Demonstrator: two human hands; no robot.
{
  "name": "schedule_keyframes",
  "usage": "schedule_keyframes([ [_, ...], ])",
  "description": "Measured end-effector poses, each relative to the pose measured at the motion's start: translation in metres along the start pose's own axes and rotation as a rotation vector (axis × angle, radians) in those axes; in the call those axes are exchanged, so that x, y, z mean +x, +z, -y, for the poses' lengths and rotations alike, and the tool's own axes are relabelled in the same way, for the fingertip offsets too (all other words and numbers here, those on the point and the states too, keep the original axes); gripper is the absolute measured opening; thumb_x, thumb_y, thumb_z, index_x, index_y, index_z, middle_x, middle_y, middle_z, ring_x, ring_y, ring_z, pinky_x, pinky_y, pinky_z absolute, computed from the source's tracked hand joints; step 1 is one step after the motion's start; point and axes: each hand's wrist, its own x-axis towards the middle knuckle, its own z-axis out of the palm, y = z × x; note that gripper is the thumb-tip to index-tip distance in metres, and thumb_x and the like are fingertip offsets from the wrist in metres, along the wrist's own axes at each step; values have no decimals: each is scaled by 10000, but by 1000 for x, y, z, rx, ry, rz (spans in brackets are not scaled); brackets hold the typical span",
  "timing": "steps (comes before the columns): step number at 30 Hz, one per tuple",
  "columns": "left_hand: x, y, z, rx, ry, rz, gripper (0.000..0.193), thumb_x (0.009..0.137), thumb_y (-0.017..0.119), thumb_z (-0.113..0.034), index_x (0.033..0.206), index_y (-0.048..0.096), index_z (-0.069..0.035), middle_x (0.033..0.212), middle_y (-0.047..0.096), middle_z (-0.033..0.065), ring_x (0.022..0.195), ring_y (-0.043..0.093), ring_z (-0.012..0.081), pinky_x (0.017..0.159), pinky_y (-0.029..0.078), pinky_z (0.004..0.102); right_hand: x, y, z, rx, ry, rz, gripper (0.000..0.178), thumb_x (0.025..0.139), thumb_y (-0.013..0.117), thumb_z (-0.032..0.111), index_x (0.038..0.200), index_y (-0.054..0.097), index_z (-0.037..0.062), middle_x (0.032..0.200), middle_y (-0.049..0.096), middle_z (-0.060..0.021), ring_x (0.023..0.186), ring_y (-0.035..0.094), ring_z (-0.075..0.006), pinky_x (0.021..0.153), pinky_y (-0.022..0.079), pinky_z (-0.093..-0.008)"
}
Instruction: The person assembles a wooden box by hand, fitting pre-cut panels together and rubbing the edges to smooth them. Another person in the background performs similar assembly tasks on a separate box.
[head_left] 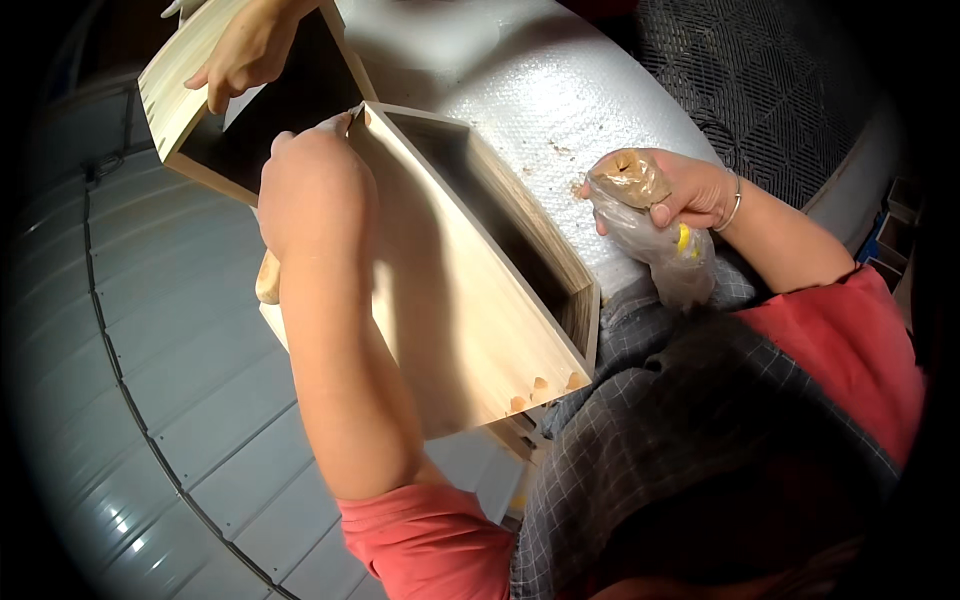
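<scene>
My left hand (318,190) is closed around a putty knife, whose rounded wooden handle (268,278) sticks out below the fist. Its tip is at the far corner of a pale wooden box (430,290), mostly hidden by my fingers. Brown filler patches (540,383) dot the near corner of the box's side panel. Over on the right, my right hand (690,190) grips a clear plastic bag (650,235), bunched up, with a lump of brown wood filler (632,172) showing at its open top.
Another person's hand (252,55) reaches over a second wooden box (190,100) at the far left. Bubble wrap (520,60) covers the surface behind, with brown crumbs on it. Grey ribbed panelling (190,350) lies on the left, a dark patterned mat (740,90) at far right.
</scene>
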Motion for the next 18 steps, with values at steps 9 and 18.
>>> schedule_keyframes([
  [9,-19,-20,-6,-63,77,90,313,948,545,-66,1155,743,-193,966,623,110,939,637,279,811,528,393,3,23,8,-213,-111,-197,919,468,997,311,1236,590,11,1120,663,-93,1050,643,-214,965,526,-321],
  [18,-101,-18,-1,-1298,-191,474,341,953,594,-12,1261,703,-111,894,670,-1,696,514,56,652,460,212,13,75,38,-1257,-371,-305,454,664,929,209,1012,672,69,965,691,-11,892,628,-105,832,519,-273],
])
